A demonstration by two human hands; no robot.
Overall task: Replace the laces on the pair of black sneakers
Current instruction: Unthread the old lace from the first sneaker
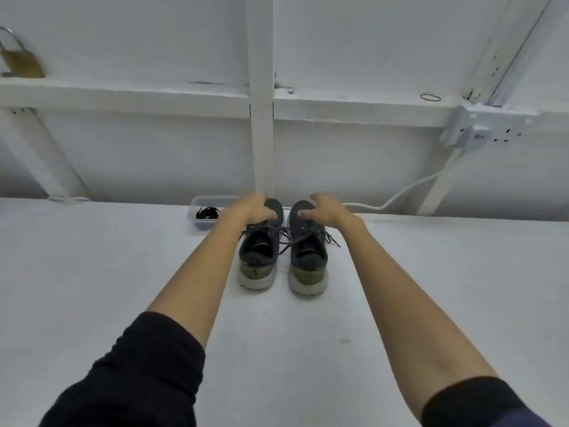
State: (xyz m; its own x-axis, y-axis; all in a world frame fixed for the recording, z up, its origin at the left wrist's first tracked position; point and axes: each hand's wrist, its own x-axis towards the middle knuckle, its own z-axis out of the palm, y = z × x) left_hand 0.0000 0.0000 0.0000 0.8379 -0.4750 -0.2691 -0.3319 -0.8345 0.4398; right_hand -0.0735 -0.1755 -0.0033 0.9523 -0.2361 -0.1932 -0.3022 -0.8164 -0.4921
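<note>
Head view, looking down a white counter (92,272) toward a white wall. Two bare forearms reach straight out, one on each side of the two black sneakers, which stand side by side on the counter.

Both sneakers point away from the person, with the heels nearest and the toes by the wall. The left sneaker (257,254) and right sneaker (308,257) are both laced, and their loose grey laces (284,234) tangle between them.

The left hand (255,208) curls over the left sneaker's toe and grips it. The right hand (326,208) cups the right sneaker's toe, fingers bent and thumb on the upper, in what looks like a looser hold. Each hand is at its own sneaker, neither nearer than the other.

Just left of the sneakers, at toe level, sits one clear tub (197,224). It holds one coiled bundle of black laces (207,212), and I cannot count the strands. The tub is nearer the left hand, so that hand would likely fetch them.
</note>
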